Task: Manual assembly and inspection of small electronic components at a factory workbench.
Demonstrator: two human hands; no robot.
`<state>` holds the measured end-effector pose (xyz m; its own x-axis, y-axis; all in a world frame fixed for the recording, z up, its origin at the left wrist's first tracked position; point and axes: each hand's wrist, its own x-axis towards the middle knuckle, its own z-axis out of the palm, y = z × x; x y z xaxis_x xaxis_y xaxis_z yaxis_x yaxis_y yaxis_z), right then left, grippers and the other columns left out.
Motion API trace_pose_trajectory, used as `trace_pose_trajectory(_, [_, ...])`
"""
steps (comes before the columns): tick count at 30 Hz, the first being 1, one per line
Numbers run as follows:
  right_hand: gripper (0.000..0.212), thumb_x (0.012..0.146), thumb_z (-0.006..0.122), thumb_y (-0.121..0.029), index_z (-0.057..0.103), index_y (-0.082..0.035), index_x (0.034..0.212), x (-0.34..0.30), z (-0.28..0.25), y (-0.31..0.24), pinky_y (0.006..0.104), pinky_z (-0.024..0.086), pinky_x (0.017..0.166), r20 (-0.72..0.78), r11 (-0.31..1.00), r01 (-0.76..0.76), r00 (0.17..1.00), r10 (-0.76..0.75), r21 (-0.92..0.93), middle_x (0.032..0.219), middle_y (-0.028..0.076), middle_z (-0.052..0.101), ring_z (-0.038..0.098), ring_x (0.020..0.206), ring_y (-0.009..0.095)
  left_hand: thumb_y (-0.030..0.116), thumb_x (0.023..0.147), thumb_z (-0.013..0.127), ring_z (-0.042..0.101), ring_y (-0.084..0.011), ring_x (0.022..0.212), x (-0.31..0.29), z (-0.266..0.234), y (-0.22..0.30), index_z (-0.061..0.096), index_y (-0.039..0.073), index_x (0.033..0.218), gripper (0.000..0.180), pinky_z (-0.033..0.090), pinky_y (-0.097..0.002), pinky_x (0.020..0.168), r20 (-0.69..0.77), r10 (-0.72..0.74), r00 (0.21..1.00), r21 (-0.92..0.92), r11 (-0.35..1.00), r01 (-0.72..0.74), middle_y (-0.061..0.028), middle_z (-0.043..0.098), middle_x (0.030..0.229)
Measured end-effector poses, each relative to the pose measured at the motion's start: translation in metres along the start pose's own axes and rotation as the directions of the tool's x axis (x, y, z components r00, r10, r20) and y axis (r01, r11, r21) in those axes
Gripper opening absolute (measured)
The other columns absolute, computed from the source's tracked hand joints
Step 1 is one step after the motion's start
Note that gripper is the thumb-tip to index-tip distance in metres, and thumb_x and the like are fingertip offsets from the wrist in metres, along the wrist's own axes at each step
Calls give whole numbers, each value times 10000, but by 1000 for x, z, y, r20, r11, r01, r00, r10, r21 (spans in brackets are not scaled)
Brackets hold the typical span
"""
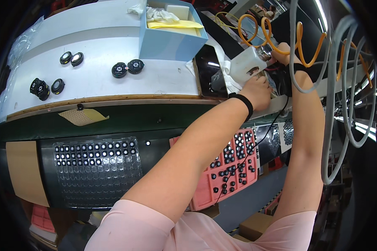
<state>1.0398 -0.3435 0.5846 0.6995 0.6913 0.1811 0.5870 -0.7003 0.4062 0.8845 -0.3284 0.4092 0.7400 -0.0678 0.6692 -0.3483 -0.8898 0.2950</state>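
Both my arms reach to the far right of the white workbench. My left hand [257, 93], with a black band at the wrist, has its fingers curled at the bench edge just below a white bottle with a metal cap [248, 65]. What lies under those fingers I cannot make out. My right hand [282, 53] is beyond the bottle, close to its cap and behind an orange coiled hose [299, 44]; its fingers are mostly hidden. A black phone or tablet [210, 72] lies left of the bottle, beside crumpled white cloth [226, 67].
A light blue box [171, 44] holds gloves and yellow sheets. Round black discs [119, 70] lie in small groups on the bench. Below are a clear tray [98, 184] partly filled with small parts and a pink tray [205, 190] of black parts. Grey hoses [329, 125] hang at right.
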Motion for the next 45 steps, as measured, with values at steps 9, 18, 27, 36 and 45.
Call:
trace_pose_trajectory(9, [202, 904, 652, -136, 674, -4, 1056, -40, 6, -3, 418, 526, 724, -108, 953, 250, 966, -234, 171, 939, 162, 702, 676, 891, 284, 226, 891, 563, 596, -268, 1157, -7, -24, 3, 692, 78, 1244, 404, 492, -418, 955, 71, -43, 997, -68, 997, 48, -104, 680, 1190])
trace_pose_trajectory(18, [354, 907, 662, -48, 575, 19, 1243, -132, -7, -18, 392, 511, 943, -105, 785, 548, 833, -543, 288, 1167, 216, 668, 665, 1071, 364, 130, 805, 624, 562, -351, 1244, -111, -82, 80, 608, -88, 1211, 461, 435, -436, 1065, -203, 131, 970, 90, 989, -115, -228, 624, 1267])
trace_pose_trajectory(27, [322, 867, 696, -21, 655, 12, 1185, -362, -40, -113, 405, 500, 977, -146, 429, 543, 725, -673, 722, 1168, 198, 677, 642, 1109, 373, 150, 881, 662, 649, -355, 1079, -441, -216, 103, 658, 29, 1219, 359, 532, -440, 940, 318, -503, 804, 71, 858, 509, -167, 684, 1160])
trace_pose_trajectory(36, [359, 910, 699, -176, 655, -14, 1227, -522, 37, -158, 408, 529, 888, -2, 142, 231, 531, -847, 962, 1123, 183, 694, 678, 964, 356, 240, 912, 660, 663, -410, 1073, -740, -337, 227, 677, -18, 1194, 383, 528, -474, 940, 314, -949, 42, 523, 209, 826, -240, 704, 1131])
trace_pose_trajectory(45, [310, 941, 691, -123, 652, 24, 1212, -558, 119, -217, 318, 545, 697, 115, -2, -196, 583, -804, 981, 1037, 146, 696, 694, 720, 207, 229, 905, 662, 704, -411, 967, -867, -508, 403, 715, -44, 1025, 303, 543, -441, 873, -119, -912, -393, 514, -395, 761, -266, 728, 974])
